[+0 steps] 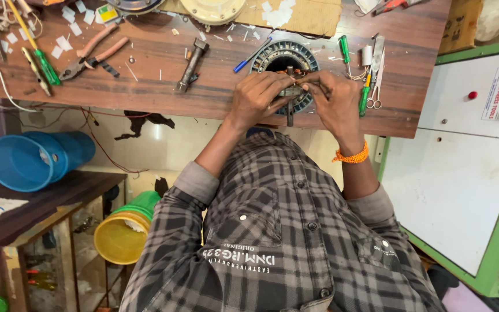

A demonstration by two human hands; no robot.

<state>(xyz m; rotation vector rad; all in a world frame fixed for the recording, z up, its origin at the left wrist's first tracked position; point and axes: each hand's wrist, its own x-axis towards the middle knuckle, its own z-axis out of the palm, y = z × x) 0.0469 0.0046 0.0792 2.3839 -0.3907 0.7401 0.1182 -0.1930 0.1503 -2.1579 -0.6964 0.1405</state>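
Note:
A round motor stator [272, 53] with a ribbed metal ring and copper windings lies near the front edge of a wooden bench [163, 86]. Both hands meet over its near side. My left hand [255, 97] and my right hand [335, 99] pinch a small dark metal part [291, 91] between their fingertips. A thin dark rod [289, 115] hangs down from that part, past the bench edge. The fingers hide how the part sits on the stator. An orange bead band [352, 156] circles my right wrist.
On the bench lie orange-handled pliers [90, 58], a hammer [192, 65], a blue pen-like tool [252, 56], green screwdrivers [46, 65], scissors [376, 84] and paper scraps. A blue bucket [30, 159] and a yellow one [119, 237] stand lower left. A white-and-green control cabinet [480, 115] stands at the right.

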